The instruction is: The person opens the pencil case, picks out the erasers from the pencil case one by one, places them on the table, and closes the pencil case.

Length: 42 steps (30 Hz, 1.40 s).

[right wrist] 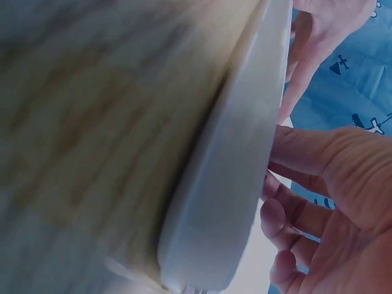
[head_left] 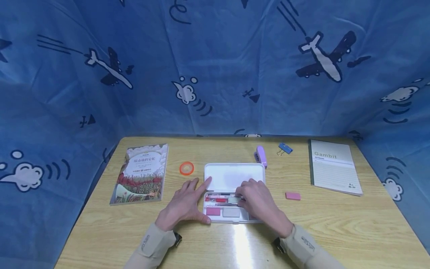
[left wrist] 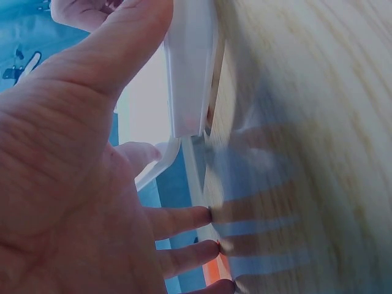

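Observation:
A white pencil case (head_left: 235,222) lies on the table with its lid (head_left: 231,175) raised behind it. Its rear compartment holds several pens, one of them a red pen (head_left: 218,200). In the front compartment are a pink eraser (head_left: 213,212) and a grey-white block (head_left: 231,212). My left hand (head_left: 183,203) spreads around the case's left end, thumb at the front corner and index finger against the lid. My right hand (head_left: 256,198) reaches over the right end, thumb and fingers bent down into the pen compartment. I cannot tell whether those fingertips pinch anything.
A roll of orange tape (head_left: 186,168) and a book (head_left: 142,173) lie to the left. Behind the case is a purple stapler (head_left: 260,156), with a blue binder clip (head_left: 285,148) beyond. To the right are a pink eraser (head_left: 293,196) and a notebook (head_left: 335,166).

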Motion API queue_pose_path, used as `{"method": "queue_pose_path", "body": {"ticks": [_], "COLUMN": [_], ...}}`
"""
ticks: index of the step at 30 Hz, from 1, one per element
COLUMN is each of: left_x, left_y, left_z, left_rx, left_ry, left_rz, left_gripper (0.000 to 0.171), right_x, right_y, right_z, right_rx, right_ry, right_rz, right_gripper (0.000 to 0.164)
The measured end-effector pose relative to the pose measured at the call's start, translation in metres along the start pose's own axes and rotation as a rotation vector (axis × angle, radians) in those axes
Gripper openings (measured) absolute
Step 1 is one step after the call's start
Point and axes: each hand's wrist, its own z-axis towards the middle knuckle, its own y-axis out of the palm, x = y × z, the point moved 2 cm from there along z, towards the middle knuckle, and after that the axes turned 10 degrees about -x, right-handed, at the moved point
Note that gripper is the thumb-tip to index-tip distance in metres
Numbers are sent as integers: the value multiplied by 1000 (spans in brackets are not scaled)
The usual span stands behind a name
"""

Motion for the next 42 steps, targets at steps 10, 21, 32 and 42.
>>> {"method": "queue_pose_path", "body": {"ticks": [10,21,32,42], "left_x": [0,0,0,1], "left_y": [0,-1,-1,-1], "left_z": [-2,-2,-2,-1], "left_rx": [-1,0,-2,-12], "left_ry": [-2,-4,-2,-9], "left_rz": [5,15,11,12], "left_gripper": [138,138,138,138], "right_x": [-4,1,40,88], "right_y": [2,-11,-35,-45], "right_z": [4,-2,-23,-51], "right_rx": [3,9,42,26], "right_ry": [-3,15,99,193], "right_rz": [-4,72,177,174], "right_gripper": [23,21,20,18]}}
